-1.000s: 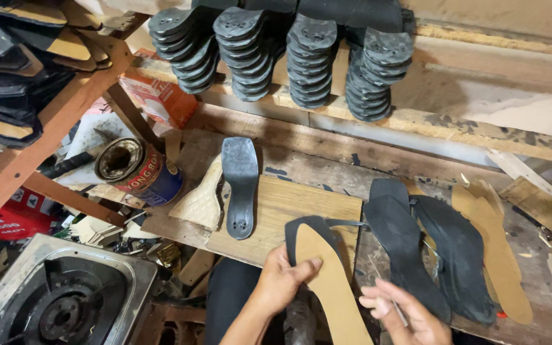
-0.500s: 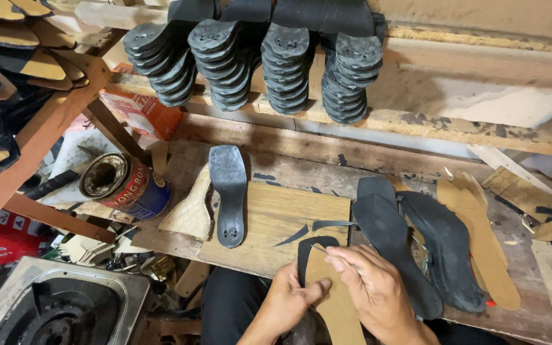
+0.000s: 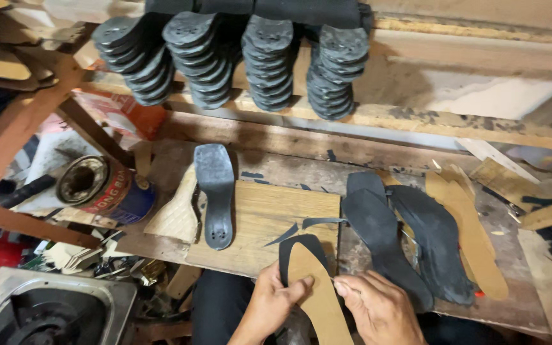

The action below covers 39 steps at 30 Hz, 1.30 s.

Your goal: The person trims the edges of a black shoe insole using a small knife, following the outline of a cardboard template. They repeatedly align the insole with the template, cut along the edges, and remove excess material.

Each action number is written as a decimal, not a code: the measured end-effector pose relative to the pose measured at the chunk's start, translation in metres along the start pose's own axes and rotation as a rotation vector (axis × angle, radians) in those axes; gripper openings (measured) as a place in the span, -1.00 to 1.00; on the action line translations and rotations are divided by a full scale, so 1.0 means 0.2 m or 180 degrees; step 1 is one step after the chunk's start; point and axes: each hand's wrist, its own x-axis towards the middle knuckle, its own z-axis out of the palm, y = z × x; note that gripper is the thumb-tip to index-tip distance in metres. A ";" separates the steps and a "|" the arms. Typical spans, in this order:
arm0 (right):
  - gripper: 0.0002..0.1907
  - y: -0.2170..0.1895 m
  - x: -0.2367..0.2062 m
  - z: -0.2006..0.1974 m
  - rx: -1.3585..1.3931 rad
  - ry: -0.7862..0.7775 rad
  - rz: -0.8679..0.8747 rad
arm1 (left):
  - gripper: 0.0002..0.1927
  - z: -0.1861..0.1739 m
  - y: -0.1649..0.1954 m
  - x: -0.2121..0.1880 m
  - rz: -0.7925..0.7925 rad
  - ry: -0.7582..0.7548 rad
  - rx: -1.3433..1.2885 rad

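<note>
Both hands, left hand point(image 3: 269, 305) and right hand point(image 3: 373, 308), grip tan insole point(image 3: 314, 291) on black sole point(image 3: 287, 255), toe pointing away; black soles point(image 3: 378, 233) right, heel point(image 3: 214, 191) left.

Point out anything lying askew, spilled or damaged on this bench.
The tin at the left lies tipped on its side, open mouth facing out; nothing visibly spilled. Black offcuts lie loose on the board just above the sole that the left hand and right hand hold.
</note>
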 end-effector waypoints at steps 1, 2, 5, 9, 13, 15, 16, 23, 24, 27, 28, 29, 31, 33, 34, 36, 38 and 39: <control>-0.82 0.01 -0.01 0.00 0.0080 0.0099 -0.0029 | -0.78 0.01 -0.01 0.00 -0.0063 0.0001 -0.0056; -0.82 0.02 -0.02 0.00 0.0087 0.0130 0.0055 | -0.78 0.01 -0.03 0.01 -0.0121 0.0003 -0.0115; -0.82 0.05 -0.03 -0.01 0.0092 0.0140 -0.0007 | -0.81 0.01 -0.06 0.03 0.0063 -0.0032 0.0009; -0.82 0.14 -0.06 -0.08 0.0267 -0.0300 0.0078 | -0.77 -0.02 -0.10 0.06 0.0067 0.0172 0.0152; -0.73 0.23 -0.22 -0.06 0.0818 0.0051 0.0994 | -0.80 -0.03 -0.13 0.11 -0.0082 0.0425 -0.0069; -0.68 0.28 -0.28 0.03 0.0078 -0.0065 0.0161 | -0.81 -0.04 -0.14 0.12 -0.0023 0.0453 -0.0158; -0.64 0.30 -0.31 0.07 -0.0286 -0.0122 -0.0261 | -0.82 -0.04 -0.14 0.13 0.0062 0.0414 -0.0143; -0.56 0.36 -0.42 0.27 -0.0146 0.0056 -0.0331 | -0.81 -0.02 -0.08 0.15 0.0121 0.0299 -0.0011; -0.51 0.39 -0.41 0.24 0.0133 -0.0215 -0.0229 | -0.76 -0.03 -0.06 0.15 -0.0020 0.0336 -0.0087; -0.28 0.51 -0.37 0.13 0.0685 -0.0970 0.0677 | -0.64 -0.05 -0.02 0.15 -0.0384 0.0437 -0.0424; -0.18 0.54 -0.36 0.11 0.0804 -0.1206 0.1071 | -0.63 -0.06 -0.01 0.15 -0.0461 0.0463 -0.0611; -0.20 0.56 -0.37 0.08 0.0963 -0.0623 0.0961 | -0.61 -0.07 0.00 0.15 -0.0537 0.0492 -0.0800; -0.24 0.59 -0.40 0.04 0.1166 0.0333 0.0998 | -0.64 -0.09 0.02 0.14 -0.0425 0.0342 -0.1044; -0.24 0.62 -0.41 0.02 0.1118 0.0854 0.0828 | -0.65 -0.10 0.03 0.14 -0.0339 0.0220 -0.1229; -0.22 0.63 -0.40 0.01 0.1022 0.0992 0.0529 | -0.66 -0.10 0.04 0.14 -0.0312 0.0171 -0.1297; -0.21 0.64 -0.40 0.00 0.0968 0.1173 0.0260 | -0.68 -0.09 0.04 0.13 -0.0343 0.0158 -0.1349; -0.22 0.66 -0.40 0.00 0.1051 0.1268 0.0308 | -0.68 -0.08 0.04 0.14 -0.0445 0.0222 -0.1319; -0.22 0.66 -0.41 0.00 0.1069 0.1274 0.0354 | -0.68 -0.08 0.04 0.14 -0.0407 0.0198 -0.1331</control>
